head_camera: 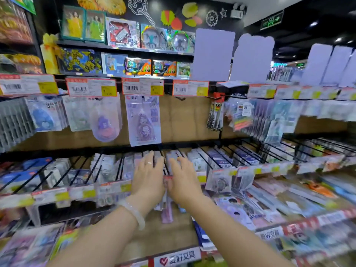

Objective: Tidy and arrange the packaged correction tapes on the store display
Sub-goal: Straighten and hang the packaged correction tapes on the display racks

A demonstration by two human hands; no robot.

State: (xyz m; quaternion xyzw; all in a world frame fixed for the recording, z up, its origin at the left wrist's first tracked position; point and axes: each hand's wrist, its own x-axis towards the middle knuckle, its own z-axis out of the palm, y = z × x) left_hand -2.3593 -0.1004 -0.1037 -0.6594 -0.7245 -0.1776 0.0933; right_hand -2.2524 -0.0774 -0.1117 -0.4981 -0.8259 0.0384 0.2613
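Note:
Both hands reach to the middle row of hooks on the store display. My left hand [148, 176], with a ring and a pale bracelet, lies with straight fingers on the packs of correction tape [138, 162] hanging there. My right hand [183, 180] lies beside it, fingers stretched over the neighbouring packs [174, 154]. The thumbs meet near a red price tag [168, 178] on the hook's end. Whether either thumb pinches a pack is hidden. Above, one purple correction tape pack [143, 120] hangs alone on the upper row.
Black wire hooks [206, 157] stick out toward me along the middle row. More blister packs hang left [46, 116] and right [242, 116] on the upper row. Price labels [91, 89] line the rails. Toy boxes [123, 32] stand on the shelves behind. Lower rows hold more stationery [240, 212].

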